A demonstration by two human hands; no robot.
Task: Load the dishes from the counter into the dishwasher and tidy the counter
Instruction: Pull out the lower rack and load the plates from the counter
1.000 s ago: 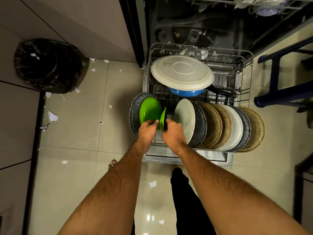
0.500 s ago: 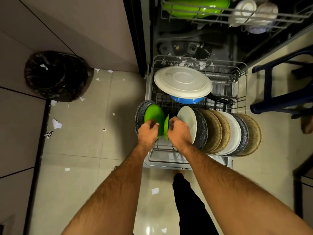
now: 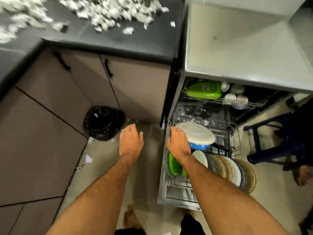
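paper scraps (image 3: 108, 16) blurred; green plates (image 3: 174, 164) half-hidden

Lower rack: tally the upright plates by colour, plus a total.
Green plates: 2
White plates: 2
Dark speckled plates: 3
Tan plates: 3
Total: 10

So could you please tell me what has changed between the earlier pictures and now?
Both hands let go of the small green plates and lifted away: left hand over the floor, right hand above the wire lower rack. The green plates and the row of round plates stayed racked.
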